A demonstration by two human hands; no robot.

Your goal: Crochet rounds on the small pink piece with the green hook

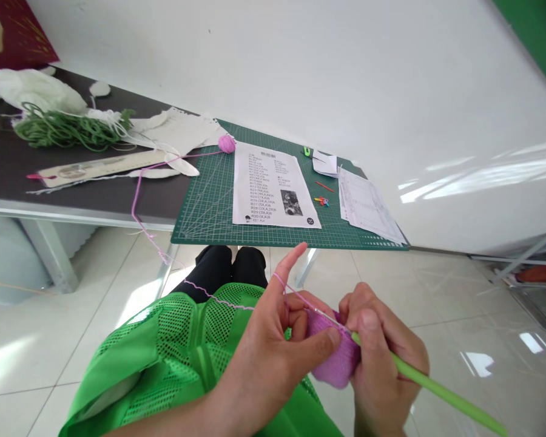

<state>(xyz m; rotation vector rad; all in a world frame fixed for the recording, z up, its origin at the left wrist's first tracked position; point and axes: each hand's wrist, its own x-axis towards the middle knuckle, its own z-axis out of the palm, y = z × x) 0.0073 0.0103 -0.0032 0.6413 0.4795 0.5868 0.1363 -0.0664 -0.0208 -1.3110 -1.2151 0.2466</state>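
Note:
Between my hands is a pink crocheted piece (339,364), rounded in shape. My left hand (277,352) pinches its upper edge between thumb and fingers, with the index finger raised and pink yarn (218,300) looped around it. In my right hand (384,352) is a crochet hook (446,388) with a green handle, held near its metal shaft. The hook's tip lies along the top edge of the piece, by my left thumb, where the strand meets it. From my left hand the yarn trails over the table edge to a small pink ball (226,144).
A green cutting mat (200,212) bears a printed pattern sheet (273,188), more papers (368,203), a small red stick (324,187) and colourful stitch markers (321,201). On the dark table (155,206) lie green yarn (68,130), white crocheted pieces (186,130) and a ruler-like strip (100,169).

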